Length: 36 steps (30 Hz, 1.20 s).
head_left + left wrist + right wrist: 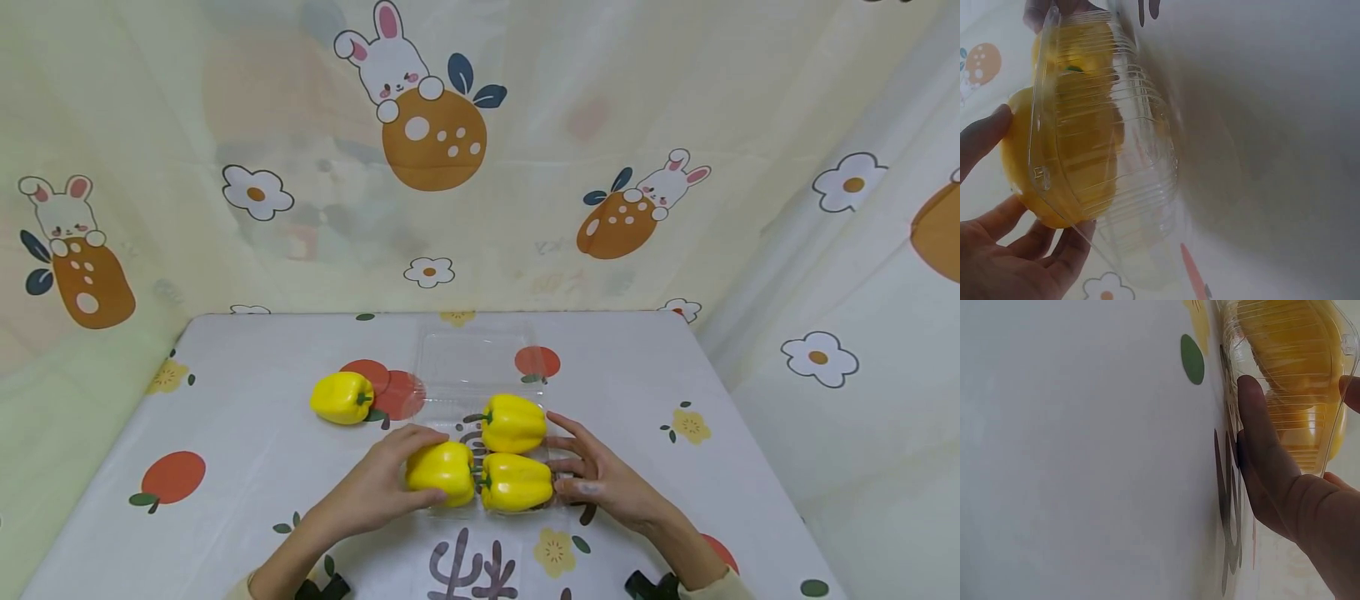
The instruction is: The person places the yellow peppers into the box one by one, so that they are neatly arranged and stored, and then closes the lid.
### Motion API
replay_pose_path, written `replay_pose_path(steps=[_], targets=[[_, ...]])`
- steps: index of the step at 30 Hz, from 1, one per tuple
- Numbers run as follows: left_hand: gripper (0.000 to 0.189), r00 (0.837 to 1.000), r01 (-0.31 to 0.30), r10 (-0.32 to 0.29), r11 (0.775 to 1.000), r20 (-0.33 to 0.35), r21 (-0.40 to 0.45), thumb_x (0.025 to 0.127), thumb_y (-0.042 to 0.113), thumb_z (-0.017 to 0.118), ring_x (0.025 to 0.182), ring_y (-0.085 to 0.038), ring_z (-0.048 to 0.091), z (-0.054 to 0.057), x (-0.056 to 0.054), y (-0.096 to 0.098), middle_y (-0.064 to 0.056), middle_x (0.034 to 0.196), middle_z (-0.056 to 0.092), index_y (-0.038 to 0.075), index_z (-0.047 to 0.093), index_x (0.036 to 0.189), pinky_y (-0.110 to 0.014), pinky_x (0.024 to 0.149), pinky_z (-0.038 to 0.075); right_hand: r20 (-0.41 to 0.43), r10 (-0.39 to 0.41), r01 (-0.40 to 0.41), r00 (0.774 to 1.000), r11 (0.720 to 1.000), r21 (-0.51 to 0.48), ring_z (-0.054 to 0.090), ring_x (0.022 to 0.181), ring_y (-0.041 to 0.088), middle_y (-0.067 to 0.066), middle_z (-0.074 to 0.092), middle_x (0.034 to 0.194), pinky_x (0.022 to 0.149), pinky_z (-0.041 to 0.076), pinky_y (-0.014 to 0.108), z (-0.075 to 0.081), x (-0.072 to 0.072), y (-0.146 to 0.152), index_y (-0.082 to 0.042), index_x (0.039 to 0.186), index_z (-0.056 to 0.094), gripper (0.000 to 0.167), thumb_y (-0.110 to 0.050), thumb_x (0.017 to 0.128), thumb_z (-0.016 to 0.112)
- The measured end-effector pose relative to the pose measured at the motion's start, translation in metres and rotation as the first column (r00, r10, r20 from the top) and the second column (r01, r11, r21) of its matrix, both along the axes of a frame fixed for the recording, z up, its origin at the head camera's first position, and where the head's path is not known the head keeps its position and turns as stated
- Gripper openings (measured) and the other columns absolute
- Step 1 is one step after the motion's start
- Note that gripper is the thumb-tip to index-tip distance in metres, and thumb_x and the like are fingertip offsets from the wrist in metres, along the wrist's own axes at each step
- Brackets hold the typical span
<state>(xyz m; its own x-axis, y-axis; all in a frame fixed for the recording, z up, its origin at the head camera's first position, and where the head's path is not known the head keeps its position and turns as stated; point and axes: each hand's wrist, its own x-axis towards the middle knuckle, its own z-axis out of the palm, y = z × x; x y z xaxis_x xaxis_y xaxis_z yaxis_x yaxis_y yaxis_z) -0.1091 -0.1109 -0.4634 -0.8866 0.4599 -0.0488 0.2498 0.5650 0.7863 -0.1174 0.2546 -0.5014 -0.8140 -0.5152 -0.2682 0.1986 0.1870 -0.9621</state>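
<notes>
Three yellow bell peppers sit in a clear plastic container on the table. My left hand holds the left pepper, thumb on its near side and fingers round its far side. The pepper shows through the ribbed container wall in the left wrist view. At the container's right end, my right hand grips its side, with one digit low on the outer wall and another at the rim. Beside that hand lie the back right pepper and the front right pepper, stems pointing left.
A fourth yellow bell pepper lies on the table to the left of the container. The container's clear lid lies folded back behind it. A printed cloth covers the table, and printed curtains hang behind and at the sides.
</notes>
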Motion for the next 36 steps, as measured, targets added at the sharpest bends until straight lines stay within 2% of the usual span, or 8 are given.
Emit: replay_pose_path(steps=[9, 19, 25, 30, 36], targets=[[0.066, 0.997, 0.046, -0.050, 0.997, -0.058, -0.063, 0.086, 0.038, 0.088, 0.132, -0.022, 0.058, 0.0000, -0.0005, 0.0014, 0.002, 0.144, 0.063, 0.019, 0.063, 0.145, -0.054, 0.115, 0.053, 0.003, -0.003, 0.003, 1.000, 1.000, 0.004, 0.052, 0.145, 0.040, 0.030, 0.023, 0.172, 0.109, 0.059, 0.047, -0.0010, -0.0006, -0.0001, -0.031, 0.171, 0.010, 0.094, -0.018, 0.101, 0.070], [0.065, 0.984, 0.097, -0.118, 0.984, -0.135, -0.151, 0.088, 0.036, 0.087, 0.132, -0.021, 0.058, -0.0026, -0.0005, 0.0036, 0.001, 0.144, 0.062, 0.017, 0.063, 0.145, -0.051, 0.115, 0.053, 0.014, 0.001, -0.001, 1.000, 1.000, 0.000, 0.053, 0.144, 0.038, 0.030, 0.022, 0.172, 0.108, 0.059, 0.046, -0.0012, -0.0003, 0.0002, -0.032, 0.171, 0.010, 0.093, -0.018, 0.101, 0.070], [0.065, 0.981, 0.116, -0.144, 0.972, -0.133, -0.204, 0.090, 0.037, 0.085, 0.131, -0.017, 0.057, -0.0048, -0.0011, 0.0033, 0.003, 0.146, 0.060, 0.019, 0.061, 0.147, -0.047, 0.115, 0.054, 0.013, 0.003, -0.003, 1.000, 1.000, -0.003, 0.053, 0.144, 0.038, 0.030, 0.022, 0.172, 0.109, 0.059, 0.046, -0.0013, -0.0004, 0.0007, -0.032, 0.171, 0.010, 0.093, -0.019, 0.101, 0.070], [0.066, 0.980, 0.133, -0.159, 0.972, -0.120, -0.196, 0.091, 0.036, 0.083, 0.135, -0.018, 0.055, -0.0041, -0.0009, 0.0017, 0.002, 0.149, 0.057, 0.018, 0.058, 0.150, -0.048, 0.117, 0.052, 0.013, -0.001, 0.001, 1.000, 1.000, 0.000, 0.053, 0.144, 0.038, 0.030, 0.022, 0.172, 0.109, 0.059, 0.045, -0.0009, -0.0005, 0.0004, -0.032, 0.171, 0.010, 0.093, -0.019, 0.101, 0.070], [0.064, 0.981, 0.142, -0.162, 0.975, -0.111, -0.171, 0.092, 0.031, 0.083, 0.139, -0.019, 0.052, -0.0025, -0.0002, 0.0007, 0.004, 0.152, 0.054, 0.024, 0.057, 0.151, -0.050, 0.119, 0.050, 0.017, -0.007, 0.007, 1.000, 1.000, -0.001, 0.053, 0.144, 0.037, 0.028, 0.023, 0.172, 0.108, 0.059, 0.042, -0.0011, -0.0013, 0.0007, -0.033, 0.170, 0.011, 0.092, -0.018, 0.101, 0.070]])
